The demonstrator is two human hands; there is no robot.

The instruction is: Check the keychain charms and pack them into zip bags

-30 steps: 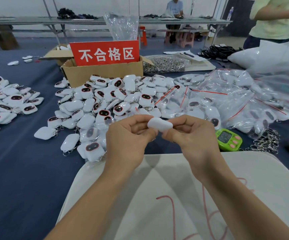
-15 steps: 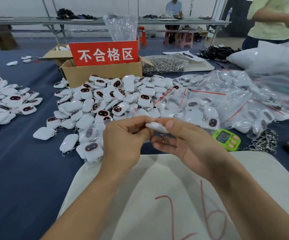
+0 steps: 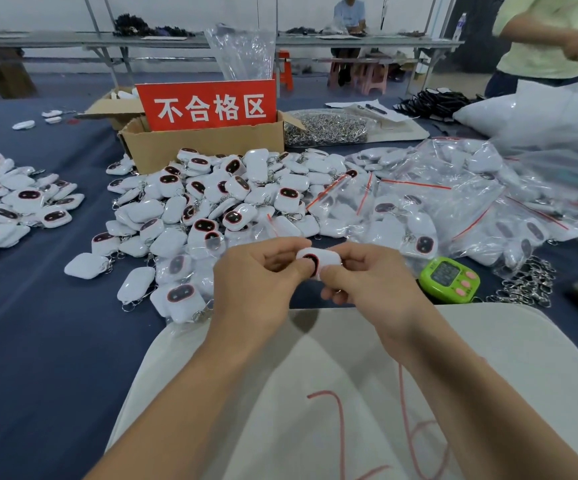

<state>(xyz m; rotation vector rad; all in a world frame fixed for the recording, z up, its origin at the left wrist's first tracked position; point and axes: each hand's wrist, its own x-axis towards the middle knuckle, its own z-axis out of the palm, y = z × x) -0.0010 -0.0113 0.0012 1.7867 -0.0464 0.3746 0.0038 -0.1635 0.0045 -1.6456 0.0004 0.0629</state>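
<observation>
A white keychain charm [image 3: 319, 259] with a dark red-rimmed face is held between both hands above the table's near edge. My left hand [image 3: 261, 282] pinches its left end and my right hand [image 3: 367, 278] pinches its right end, face side towards me. Behind them lies a big heap of loose charms [image 3: 218, 199]. To the right is a pile of charms packed in clear zip bags [image 3: 454, 199] with red seals. A second heap of charms [image 3: 7, 206] lies at the far left.
A cardboard box [image 3: 204, 143] with a red sign stands behind the heap. A green timer [image 3: 448, 278] and loose metal key rings [image 3: 526, 282] lie to the right. A white cloth [image 3: 488, 358] with red marks covers the near edge. Another person [image 3: 550, 39] stands at the back right.
The charm has been turned over between my fingers: its plain white back showed before, now its dark face shows. Both hands stayed in the same spot.
</observation>
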